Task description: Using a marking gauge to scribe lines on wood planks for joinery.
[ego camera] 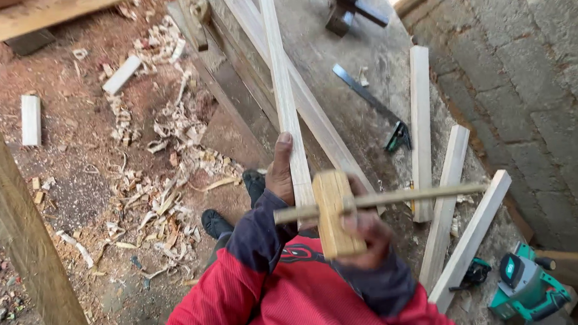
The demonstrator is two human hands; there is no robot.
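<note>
The right hand (365, 234) is closed around a wooden marking gauge (334, 213), fingers wrapped over its block, with the thin stem running out to the right. The left hand (281, 173) is closed loosely on a long pale wood strip (283, 83), thumb stretched up along its edge; the strip lies on the tabletop (337, 67) and reaches away from the person. The gauge block sits right at the near end of the strip, touching or just above it; which one is hard to tell.

To mark well here, the block likely needs to press flat against the strip's side, with the left hand holding the strip firm so it cannot twist. A light, even pull should give a cleaner line than a heavy one.

More pale strips (422, 129) lie to the right, a hand saw (371, 102) between them, and a green power tool (526, 288) at the near corner. Wood shavings (172, 188) cover the floor at left.
</note>
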